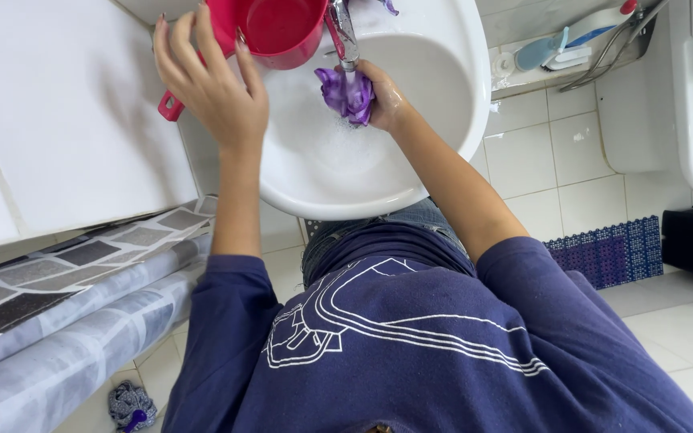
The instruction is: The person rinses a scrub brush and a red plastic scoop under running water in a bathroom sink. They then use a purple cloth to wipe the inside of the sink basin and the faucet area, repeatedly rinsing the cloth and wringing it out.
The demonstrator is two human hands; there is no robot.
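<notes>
Both hands are working over the sink [443, 120]: my right hand [382, 96] is closing around a purple cloth [346, 92], holding it bunched directly beneath the tap [345, 36]. My left hand [214, 88] is hovering spread and empty just left of the red jug [278, 32], which is sitting nearer it than the cloth.

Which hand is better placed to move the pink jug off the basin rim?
Probably the left. The left hand is spread open right beside the pink jug at the basin rim, while the right hand is closed on a purple cloth under the tap.
</notes>
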